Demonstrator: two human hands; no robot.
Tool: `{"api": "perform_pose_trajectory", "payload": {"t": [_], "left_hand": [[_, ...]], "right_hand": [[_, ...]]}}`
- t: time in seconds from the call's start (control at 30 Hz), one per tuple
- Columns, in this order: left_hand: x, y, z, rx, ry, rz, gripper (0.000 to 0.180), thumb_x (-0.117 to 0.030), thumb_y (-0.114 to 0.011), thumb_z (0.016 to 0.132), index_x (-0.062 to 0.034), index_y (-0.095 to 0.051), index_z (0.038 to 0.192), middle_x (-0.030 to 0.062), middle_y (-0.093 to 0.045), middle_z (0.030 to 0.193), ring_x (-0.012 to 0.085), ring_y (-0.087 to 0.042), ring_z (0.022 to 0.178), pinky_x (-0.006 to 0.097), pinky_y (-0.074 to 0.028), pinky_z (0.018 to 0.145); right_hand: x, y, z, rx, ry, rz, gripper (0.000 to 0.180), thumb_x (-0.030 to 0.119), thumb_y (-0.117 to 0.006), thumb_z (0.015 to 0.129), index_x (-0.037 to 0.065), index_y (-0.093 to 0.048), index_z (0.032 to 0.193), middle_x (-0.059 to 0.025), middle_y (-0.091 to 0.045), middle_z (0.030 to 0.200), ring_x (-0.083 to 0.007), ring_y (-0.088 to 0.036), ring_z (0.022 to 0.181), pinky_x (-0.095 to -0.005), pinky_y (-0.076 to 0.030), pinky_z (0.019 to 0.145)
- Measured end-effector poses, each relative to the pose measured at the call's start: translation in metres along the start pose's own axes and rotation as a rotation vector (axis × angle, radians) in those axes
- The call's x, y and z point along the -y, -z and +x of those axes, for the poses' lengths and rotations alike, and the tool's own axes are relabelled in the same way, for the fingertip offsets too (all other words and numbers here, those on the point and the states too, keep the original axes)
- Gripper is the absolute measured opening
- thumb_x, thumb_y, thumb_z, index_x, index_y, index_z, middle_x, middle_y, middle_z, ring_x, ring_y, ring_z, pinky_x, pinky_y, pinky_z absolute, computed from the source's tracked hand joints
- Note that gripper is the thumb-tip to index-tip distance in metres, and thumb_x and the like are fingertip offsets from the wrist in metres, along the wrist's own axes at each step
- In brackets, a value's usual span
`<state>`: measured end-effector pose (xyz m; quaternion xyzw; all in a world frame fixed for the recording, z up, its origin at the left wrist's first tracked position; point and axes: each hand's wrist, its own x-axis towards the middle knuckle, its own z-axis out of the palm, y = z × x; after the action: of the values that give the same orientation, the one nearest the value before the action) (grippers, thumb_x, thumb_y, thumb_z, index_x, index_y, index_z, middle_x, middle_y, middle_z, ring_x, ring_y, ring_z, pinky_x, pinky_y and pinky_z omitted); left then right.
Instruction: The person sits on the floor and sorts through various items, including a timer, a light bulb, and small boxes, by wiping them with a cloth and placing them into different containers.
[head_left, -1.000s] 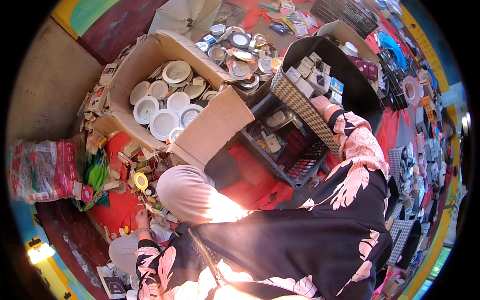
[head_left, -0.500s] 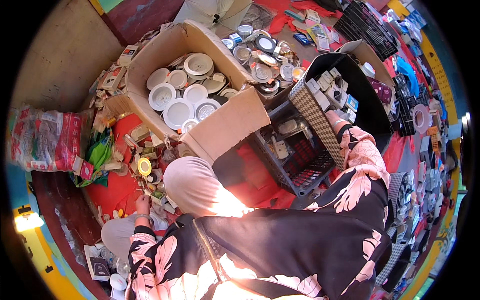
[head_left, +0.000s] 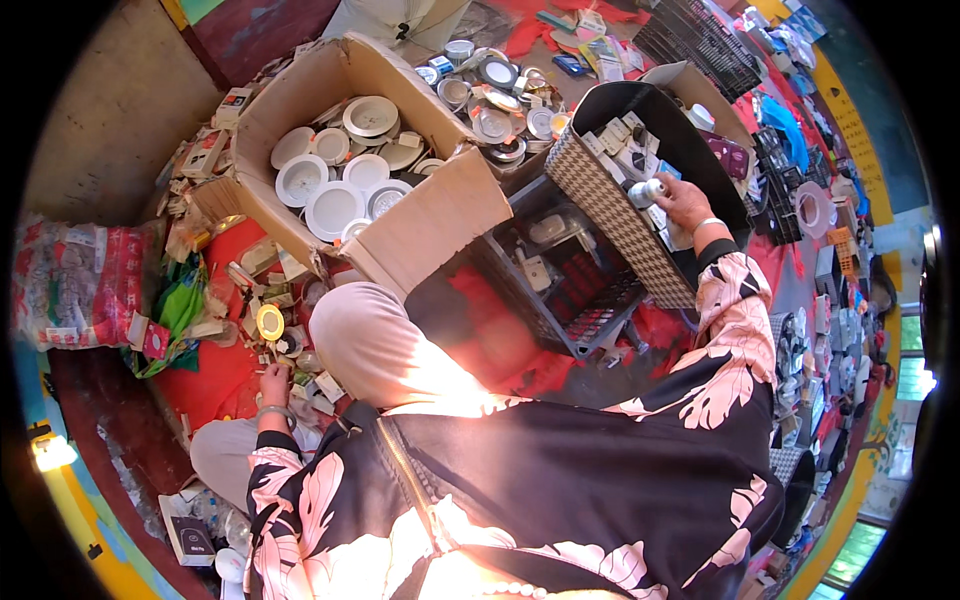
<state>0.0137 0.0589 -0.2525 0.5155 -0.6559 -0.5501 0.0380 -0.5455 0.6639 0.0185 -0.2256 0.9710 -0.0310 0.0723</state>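
Right hand: I see my right hand (head_left: pixel 688 200) clamped around a small silver-white fitting (head_left: pixel 645 191), lifted just over the near rim of the woven basket (head_left: pixel 620 225), the fitting clear of the packed boxes below.
Left hand: my left hand (head_left: pixel 273 383) rests low by my knee, fingers curled among small parts on the red ground cloth (head_left: pixel 215 375); I cannot tell whether it grips any of them.
Basket: dark inside, filled with small white boxes stood on edge, probably so more fit.
Crate: a black slatted crate (head_left: pixel 575 290) sits touching the basket's left wall, a few loose pieces lying in it.
Carton: an open cardboard carton (head_left: pixel 420 225) at the cloth's far edge holds round white lamp housings (head_left: pixel 335 205), laid flat and overlapping.
Beyond: more round metal fittings (head_left: pixel 495 110) heaped just behind the carton.
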Motion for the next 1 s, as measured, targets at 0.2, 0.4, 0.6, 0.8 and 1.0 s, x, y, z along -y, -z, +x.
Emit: {"api": "perform_pose_trajectory", "payload": {"t": [0.2, 0.4, 0.6, 0.8, 1.0], "left_hand": [[0.015, 0.02, 0.015, -0.057, -0.195, 0.094, 0.02, -0.019, -0.055, 0.085, -0.0012, -0.062, 0.08, 0.002, -0.057, 0.063, 0.0097, -0.051, 0.054, 0.025, -0.041, 0.047], [-0.087, -0.005, -0.031, -0.041, -0.28, -0.065, 0.028, -0.022, -0.054, 0.088, 0.0015, -0.06, 0.074, 0.0004, -0.056, 0.063, 0.0097, -0.051, 0.056, 0.027, -0.041, 0.053], [-0.202, -0.002, -0.13, 0.028, -0.671, -0.147, 0.024, -0.016, -0.057, 0.088, 0.0007, -0.06, 0.105, 0.0051, -0.062, 0.098, 0.0118, -0.056, 0.086, 0.026, -0.046, 0.076], [-0.223, 0.031, -0.192, 0.35, -0.7, -0.781, 0.07, -0.013, -0.065, 0.081, -0.0075, -0.025, 0.139, 0.0099, -0.04, 0.132, 0.0213, -0.039, 0.122, 0.036, -0.031, 0.103], [-0.198, 0.078, -0.222, 0.316, -0.747, -0.989, 0.047, -0.014, -0.061, 0.086, -0.0038, -0.041, 0.126, 0.0078, -0.055, 0.11, 0.0135, -0.057, 0.091, 0.026, -0.046, 0.077]], "right_hand": [[-0.003, 0.038, -0.027, -0.227, 0.077, 0.833, 0.039, 0.013, -0.06, 0.084, 0.001, -0.051, 0.121, -0.0057, -0.063, 0.098, -0.0122, -0.061, 0.084, -0.0246, -0.045, 0.073], [0.119, 0.088, -0.088, -0.095, 0.199, 1.457, 0.039, 0.033, -0.049, 0.093, 0.0, -0.053, 0.113, -0.0111, -0.065, 0.094, -0.0092, -0.054, 0.061, -0.0214, -0.045, 0.055], [0.304, 0.048, -0.106, 0.298, 0.17, 1.814, 0.049, 0.042, -0.048, 0.092, -0.005, -0.057, 0.099, -0.0088, -0.061, 0.072, -0.0111, -0.054, 0.055, -0.0234, -0.046, 0.05], [0.491, -0.011, -0.137, 1.131, 0.172, 1.905, 0.046, 0.041, -0.046, 0.093, -0.004, -0.055, 0.097, -0.0069, -0.062, 0.069, -0.011, -0.056, 0.051, -0.0216, -0.047, 0.047], [0.605, -0.041, -0.192, 1.438, 0.204, 1.728, 0.042, 0.041, -0.043, 0.095, 0.001, -0.055, 0.099, -0.0072, -0.063, 0.072, -0.0134, -0.057, 0.053, -0.0218, -0.047, 0.046]]}}
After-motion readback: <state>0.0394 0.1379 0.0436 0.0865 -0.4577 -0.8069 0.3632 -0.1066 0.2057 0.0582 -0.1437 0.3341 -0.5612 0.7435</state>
